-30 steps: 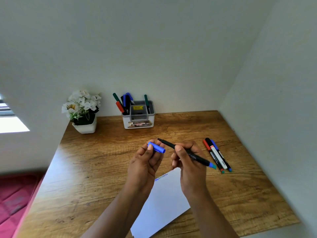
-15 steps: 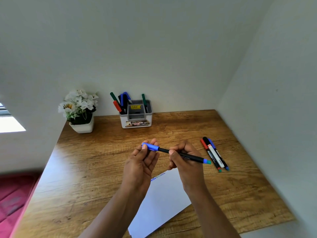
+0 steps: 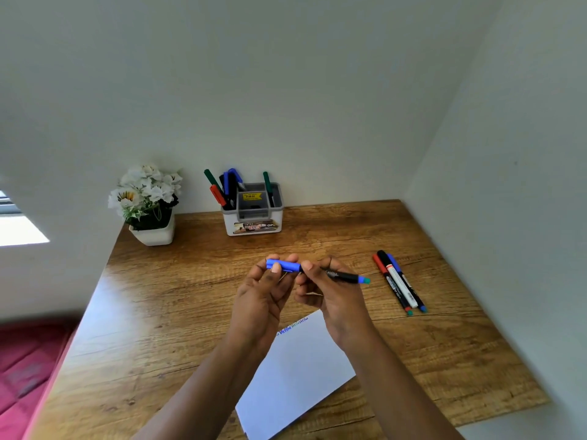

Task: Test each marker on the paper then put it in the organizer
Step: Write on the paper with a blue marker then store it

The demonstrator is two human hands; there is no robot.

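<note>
I hold a black marker level above the wooden desk, its blue cap seated on its left end. My left hand pinches the cap and my right hand grips the barrel. The white paper lies under my wrists, with coloured scribbles along its top edge. Three markers lie side by side to the right. The white and grey organizer stands at the back by the wall, holding several markers.
A white pot of white flowers stands at the desk's back left corner. Walls close the back and the right side. The wooden desk drops off on the left to a red floor covering.
The cap was apart from the marker in my left hand a second ago; it now sits pushed onto the marker's left end. Both hands have come together.
</note>
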